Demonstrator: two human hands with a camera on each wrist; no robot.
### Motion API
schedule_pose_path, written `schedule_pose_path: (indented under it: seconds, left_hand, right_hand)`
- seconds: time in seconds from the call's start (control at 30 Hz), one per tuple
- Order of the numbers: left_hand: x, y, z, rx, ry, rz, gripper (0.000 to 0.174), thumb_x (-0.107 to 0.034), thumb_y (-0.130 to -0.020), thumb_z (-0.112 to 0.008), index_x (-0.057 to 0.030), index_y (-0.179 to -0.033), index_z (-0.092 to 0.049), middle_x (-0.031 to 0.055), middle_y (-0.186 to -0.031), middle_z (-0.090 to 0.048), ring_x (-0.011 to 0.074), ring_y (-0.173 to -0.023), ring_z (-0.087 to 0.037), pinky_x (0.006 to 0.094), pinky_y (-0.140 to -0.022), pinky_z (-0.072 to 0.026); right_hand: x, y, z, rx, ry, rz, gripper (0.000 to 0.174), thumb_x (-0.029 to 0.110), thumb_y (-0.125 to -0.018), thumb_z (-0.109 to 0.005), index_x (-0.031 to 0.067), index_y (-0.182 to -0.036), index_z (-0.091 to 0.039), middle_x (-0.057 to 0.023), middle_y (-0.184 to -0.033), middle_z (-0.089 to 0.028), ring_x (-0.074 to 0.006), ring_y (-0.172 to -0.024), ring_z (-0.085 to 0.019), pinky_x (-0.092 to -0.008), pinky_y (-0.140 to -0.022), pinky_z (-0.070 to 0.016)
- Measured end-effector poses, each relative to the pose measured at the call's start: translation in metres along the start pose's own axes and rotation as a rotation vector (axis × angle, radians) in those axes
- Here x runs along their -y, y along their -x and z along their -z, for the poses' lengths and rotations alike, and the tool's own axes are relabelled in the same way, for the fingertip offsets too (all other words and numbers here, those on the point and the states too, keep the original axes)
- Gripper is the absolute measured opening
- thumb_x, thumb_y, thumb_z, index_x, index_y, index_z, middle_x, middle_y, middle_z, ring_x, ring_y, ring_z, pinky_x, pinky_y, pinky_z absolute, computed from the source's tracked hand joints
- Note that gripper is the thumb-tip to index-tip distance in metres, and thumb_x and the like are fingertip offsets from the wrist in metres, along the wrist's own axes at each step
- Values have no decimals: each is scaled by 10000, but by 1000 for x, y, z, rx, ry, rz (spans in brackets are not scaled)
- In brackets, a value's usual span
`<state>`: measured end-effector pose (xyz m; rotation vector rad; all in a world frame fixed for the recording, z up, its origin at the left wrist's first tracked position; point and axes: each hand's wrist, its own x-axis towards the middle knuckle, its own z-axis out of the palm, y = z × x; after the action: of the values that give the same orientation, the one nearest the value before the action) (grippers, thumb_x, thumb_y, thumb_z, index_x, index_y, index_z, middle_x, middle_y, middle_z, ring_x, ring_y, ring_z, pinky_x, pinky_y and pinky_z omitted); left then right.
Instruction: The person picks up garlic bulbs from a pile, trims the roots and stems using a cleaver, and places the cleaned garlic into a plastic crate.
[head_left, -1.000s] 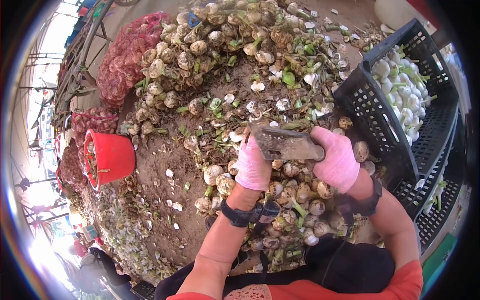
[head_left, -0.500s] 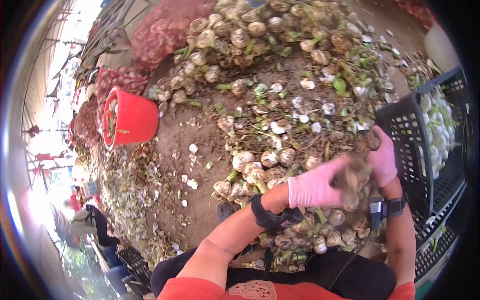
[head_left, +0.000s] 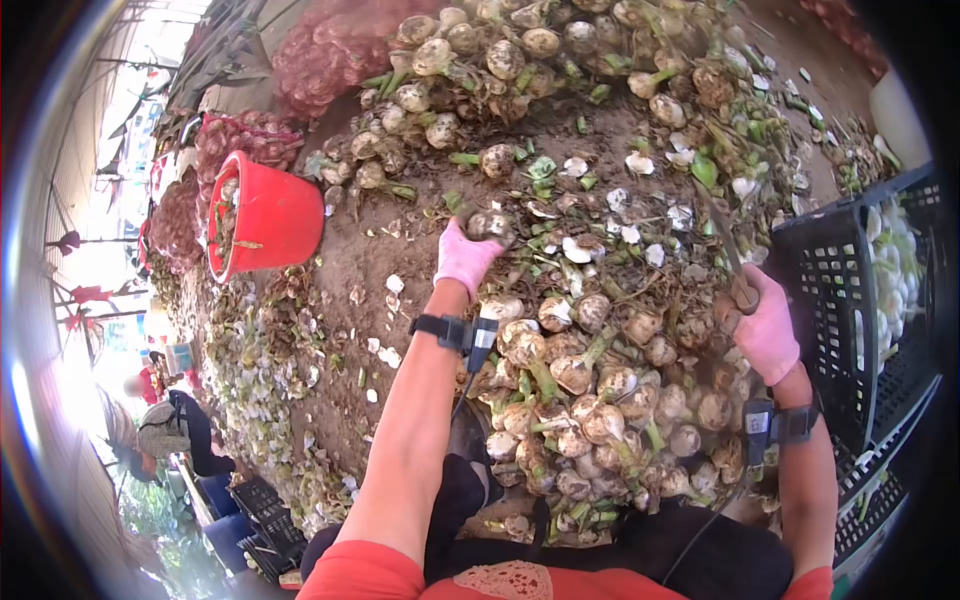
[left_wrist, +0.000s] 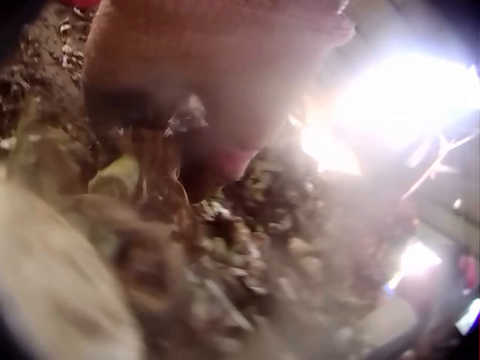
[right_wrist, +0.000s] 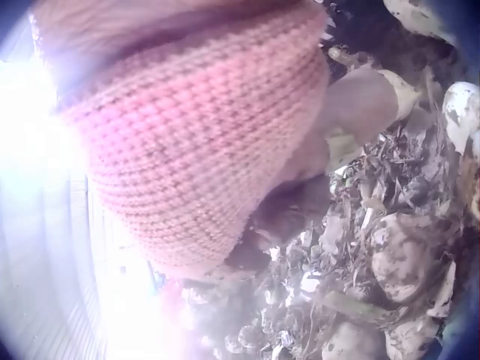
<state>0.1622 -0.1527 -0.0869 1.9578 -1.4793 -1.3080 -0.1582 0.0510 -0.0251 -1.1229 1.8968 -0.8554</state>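
My left hand [head_left: 465,262], in a pink knit glove, reaches out over the littered ground and grips a dirt-covered garlic bulb [head_left: 491,226], thumb on its near side. In the left wrist view the pink glove [left_wrist: 210,52] is blurred and hides most of what it grasps. On the right, my gloved right hand [head_left: 768,332] holds a broad-bladed knife [head_left: 722,232] by its handle, the blade pointing away from me. The right wrist view shows mostly the glove's pink knit [right_wrist: 202,142]. Between the arms lies a heap of unpeeled garlic [head_left: 600,420].
Black plastic crates [head_left: 820,290] stand at the right, the upper one holding cleaned white garlic [head_left: 890,270]. A red bucket [head_left: 275,222] and red mesh sacks [head_left: 330,60] are at the left. More dirty garlic [head_left: 500,60] lies at the back among peelings.
My hands were together at the knife, then moved right beside the crate. Now my left hand has swung away left and forward onto a garlic bulb, while the right keeps the knife near the crate.
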Motion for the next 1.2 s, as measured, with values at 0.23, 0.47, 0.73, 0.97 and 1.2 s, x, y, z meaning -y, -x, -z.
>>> schedule_pose_path:
  seconds: [0.23, 0.47, 0.73, 0.97, 1.2]
  left_hand:
    - [-86, 114, -43, 638, 561, -322, 722, 85, -673, -698, -23, -1315, -387, 58, -1164, -553, 161, -1065, -552, 295, -939, -467]
    - [-75, 160, -74, 641, 443, -572, 1039, -30, -742, -750, -56, -1475, -14, 105, -1149, -590, 190, -1002, -603, 346, -873, -506]
    - [-103, 160, -91, 1011, 1205, 573, 581, -571, -949, -342, -54, -1052, -585, 104, -968, -647, 231, -813, -648, 335, -769, -552]
    - [-114, 201, -76, 637, 35, -561, 626, -108, -607, -783, -28, -1150, -481, 53, -934, -586, 132, -885, -566, 276, -803, -479]
    - [-102, 148, -90, 490, 208, -425, 739, -141, -613, -850, -40, -1228, -454, 92, -1051, -484, 189, -941, -524, 280, -840, -489]
  right_hand:
    - [43, 9, -9, 71, 149, 180, 149, 68, -717, -602, 53, -857, -552, -188, -693, -570, -391, -667, -579, -427, -589, -464]
    - [63, 27, -1, 49, 299, 371, 260, 81, -629, -644, 64, -867, -541, -168, -796, -582, -388, -759, -594, -450, -647, -474]
    - [43, 33, 1, 26, 345, 430, 235, 87, -624, -642, 76, -834, -539, -143, -788, -583, -369, -727, -596, -450, -617, -476]
    - [-31, -4, 26, -177, 397, -43, 254, 50, -685, -631, 71, -932, -576, -209, -754, -621, -367, -795, -633, -443, -666, -485]
    - [9, 17, 17, -186, 140, 19, 148, -12, -703, -567, 29, -841, -531, -155, -621, -539, -305, -595, -555, -325, -574, -442]
